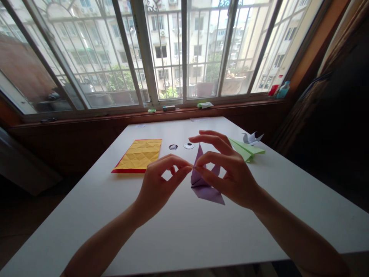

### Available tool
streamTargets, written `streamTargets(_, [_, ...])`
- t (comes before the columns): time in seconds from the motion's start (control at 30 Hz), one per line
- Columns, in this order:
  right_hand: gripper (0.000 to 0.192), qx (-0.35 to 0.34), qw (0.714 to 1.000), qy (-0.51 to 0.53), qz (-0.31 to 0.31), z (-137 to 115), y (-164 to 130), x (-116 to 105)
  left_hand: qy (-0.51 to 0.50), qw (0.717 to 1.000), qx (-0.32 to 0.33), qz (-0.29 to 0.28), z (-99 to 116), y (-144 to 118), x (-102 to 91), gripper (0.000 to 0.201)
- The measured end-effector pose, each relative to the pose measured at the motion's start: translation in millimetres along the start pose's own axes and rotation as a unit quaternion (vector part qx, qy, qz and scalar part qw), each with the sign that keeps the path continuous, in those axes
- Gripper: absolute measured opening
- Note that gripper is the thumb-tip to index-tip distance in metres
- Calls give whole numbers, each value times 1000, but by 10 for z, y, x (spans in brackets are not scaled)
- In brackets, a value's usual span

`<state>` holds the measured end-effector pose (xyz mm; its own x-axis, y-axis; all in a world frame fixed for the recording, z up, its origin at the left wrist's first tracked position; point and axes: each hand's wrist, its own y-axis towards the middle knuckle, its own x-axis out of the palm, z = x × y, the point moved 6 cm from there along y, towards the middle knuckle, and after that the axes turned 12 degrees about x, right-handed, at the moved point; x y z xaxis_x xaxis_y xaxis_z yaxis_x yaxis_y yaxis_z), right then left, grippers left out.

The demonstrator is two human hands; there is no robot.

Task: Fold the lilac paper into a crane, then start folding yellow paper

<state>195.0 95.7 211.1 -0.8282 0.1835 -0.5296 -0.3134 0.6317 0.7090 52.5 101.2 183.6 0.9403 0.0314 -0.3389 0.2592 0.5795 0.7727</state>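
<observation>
A folded purple paper crane (204, 188) is held above the white table in front of me, one pointed part upright and a flat wing-like flap low and to the right. My left hand (161, 182) pinches its left tip between thumb and forefinger. Right beside that, my right hand (227, 169) is closed in a pinch on the same spot, thumb and forefinger together, its other fingers lifted. Fingertips of both hands meet and hide the tip itself. Part of the purple paper lies behind my right hand.
Creased yellow paper (141, 154) lies over a red sheet (123, 171) on the left of the white table (161, 238). Two small round pieces (173, 147) sit mid-table. At right are a green paper plane (245, 148) and a grey paper crane (252, 138). Behind is a windowsill (115, 117).
</observation>
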Motion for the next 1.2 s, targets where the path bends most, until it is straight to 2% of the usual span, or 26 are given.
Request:
streamTargets(0.13, [11, 6, 1000, 13, 13, 37, 14, -26, 0, 998, -11, -60, -56, 19, 92, 15])
streamTargets(0.2, [9, 13, 999, 22, 23, 60, 24, -28, -14, 998, -18, -62, -92, 21, 110, 9])
streamTargets(0.3, [6, 20, 996, 65, 53, 91, 24, -57, -31, 999, -18, -13, -128, 17, 63, 2])
streamTargets(0.4, [25, 31, 985, 133, 104, 136, 7, -136, -60, 997, -21, 37, -150, -9, 3, 7])
streamTargets(0.47, [36, 41, 984, 138, 101, 155, 11, -145, -77, 994, -28, 69, -173, -33, -35, 7])
streamTargets(0.53, [31, 49, 992, 101, 60, 154, 32, -99, -86, 991, -28, 101, -190, -50, -72, 5])
streamTargets(0.63, [7, 52, 997, 58, 29, 152, 57, -41, -97, 986, -24, 132, -214, -54, -101, 5])
streamTargets(0.77, [12, 72, 991, 105, 32, 206, 75, -14, -148, 981, -58, 113, -286, -35, -31, 10])
streamTargets(0.87, [8, 94, 984, 150, 32, 266, 75, 2, -223, 961, -117, 116, -361, -44, 42, 10])
streamTargets(1.0, [4, 97, 977, 183, 60, 309, 71, -18, -331, 915, -189, 132, -410, -70, 117, 7])
streamTargets(1.1, [2, 115, 966, 218, 75, 363, 79, -21, -381, 890, -208, 142, -405, -70, 135, 7])
streamTargets(1.2, [6, 137, 949, 273, 79, 427, 93, 2, -403, 875, -205, 176, -414, -57, 114, 7])
